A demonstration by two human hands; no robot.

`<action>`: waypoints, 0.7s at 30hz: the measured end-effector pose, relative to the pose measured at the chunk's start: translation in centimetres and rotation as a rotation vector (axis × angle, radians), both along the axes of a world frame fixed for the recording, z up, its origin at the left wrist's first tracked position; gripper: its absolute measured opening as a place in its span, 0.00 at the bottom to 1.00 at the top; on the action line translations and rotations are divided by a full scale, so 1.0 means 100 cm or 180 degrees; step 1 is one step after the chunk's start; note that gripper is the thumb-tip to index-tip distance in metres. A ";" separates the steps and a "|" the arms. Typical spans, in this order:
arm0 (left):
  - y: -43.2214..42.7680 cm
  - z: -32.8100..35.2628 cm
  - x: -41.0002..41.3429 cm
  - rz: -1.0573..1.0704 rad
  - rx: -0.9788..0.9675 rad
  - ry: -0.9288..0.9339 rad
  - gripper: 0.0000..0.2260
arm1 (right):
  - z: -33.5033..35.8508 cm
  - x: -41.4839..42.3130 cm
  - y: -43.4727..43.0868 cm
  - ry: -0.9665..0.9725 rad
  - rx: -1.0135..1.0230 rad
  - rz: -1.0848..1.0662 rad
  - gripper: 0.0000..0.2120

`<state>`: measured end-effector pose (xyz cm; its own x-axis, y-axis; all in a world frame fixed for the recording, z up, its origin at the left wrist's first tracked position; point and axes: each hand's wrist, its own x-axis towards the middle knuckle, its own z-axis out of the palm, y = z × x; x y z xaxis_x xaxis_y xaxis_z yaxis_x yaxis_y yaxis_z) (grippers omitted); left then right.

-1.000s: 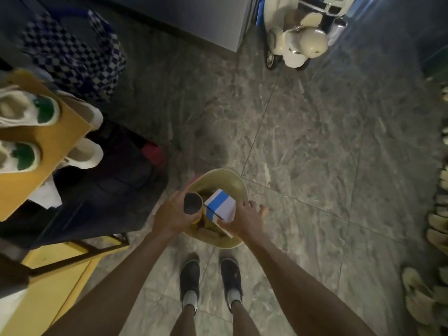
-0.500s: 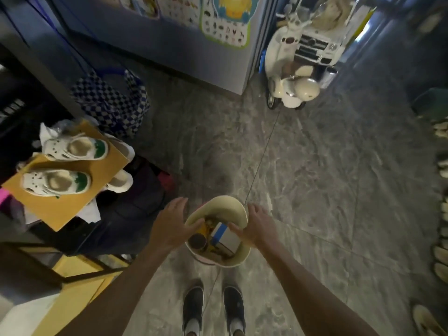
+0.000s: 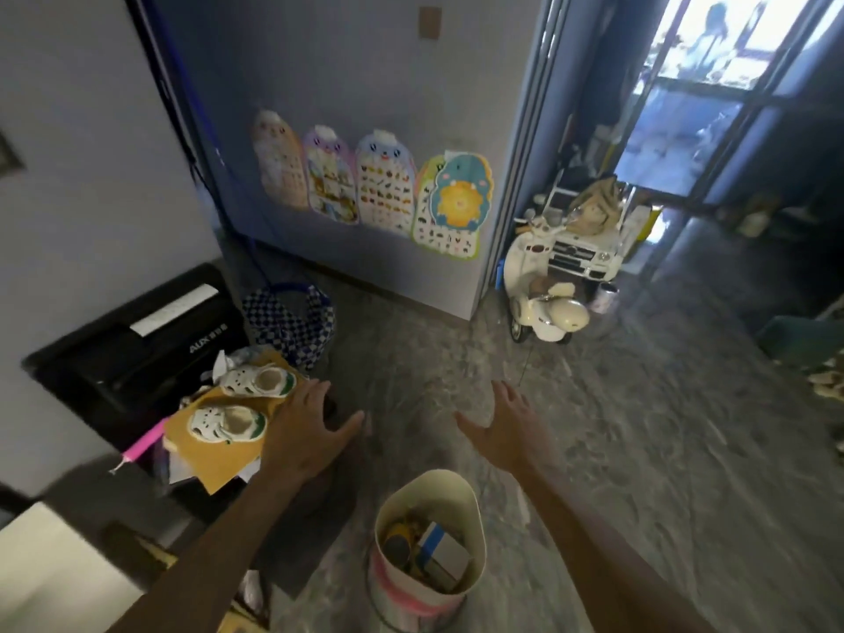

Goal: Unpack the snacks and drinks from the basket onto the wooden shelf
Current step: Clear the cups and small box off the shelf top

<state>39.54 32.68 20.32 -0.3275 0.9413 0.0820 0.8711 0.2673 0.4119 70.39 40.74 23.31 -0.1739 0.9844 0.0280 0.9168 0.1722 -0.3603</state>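
Note:
The cream basket (image 3: 475, 518) with a pink band stands on the stone floor near my feet. Inside it lie a blue-and-white box (image 3: 445, 548), a dark round can (image 3: 396, 546) and some yellow packets. My left hand (image 3: 303, 434) hovers open above and to the left of the basket, fingers spread, holding nothing. My right hand (image 3: 507, 427) is raised above the basket's right side, also open and free. Neither hand touches the basket. No wooden shelf can be made out clearly.
At the left, a wooden board (image 3: 224, 445) carries two white-and-green children's shoes (image 3: 228, 422), beside a black appliance (image 3: 132, 349) and a checkered bag (image 3: 292, 326). A toy scooter (image 3: 543, 308) and toy car stand by the wall with posters. Open floor lies ahead and right.
Both hands have let go of the basket rim and lifted away, fingers spread. The can and box went back into the basket. The view has tilted up toward the wall and doorway.

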 end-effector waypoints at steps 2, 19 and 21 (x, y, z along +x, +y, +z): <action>-0.018 0.020 -0.008 0.0199 0.0158 0.0084 0.45 | 0.018 -0.007 -0.004 0.0109 0.0071 0.0108 0.50; -0.349 0.092 0.026 0.2505 0.0274 0.0536 0.46 | 0.068 -0.111 -0.160 0.0459 0.0413 0.2253 0.40; -0.398 0.096 0.030 0.2757 0.0303 0.0587 0.44 | 0.067 -0.129 -0.193 0.0531 0.0405 0.2509 0.42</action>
